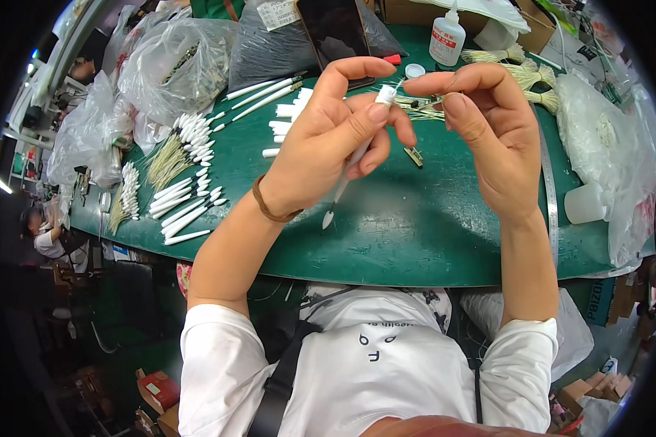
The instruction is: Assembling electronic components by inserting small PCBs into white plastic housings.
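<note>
Green worktable (444,251) takes up most of the mid area, near edge bowed by the lens; floor (142,339) below is dk green, partly in shadow. Far L: bright tube light (1,183), shelving (28,160) w/ misc. items too blurry to ID, plus a person (51,240) in a white top. Red box (159,390) on floor lower L, cardboard boxes (579,390) lower R.

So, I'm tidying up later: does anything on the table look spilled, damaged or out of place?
Nothing looks plainly spilled or damaged. One small metallic piece lies alone on the green table, just right of the left hand, odd only because the white sticks lie grouped.
</note>
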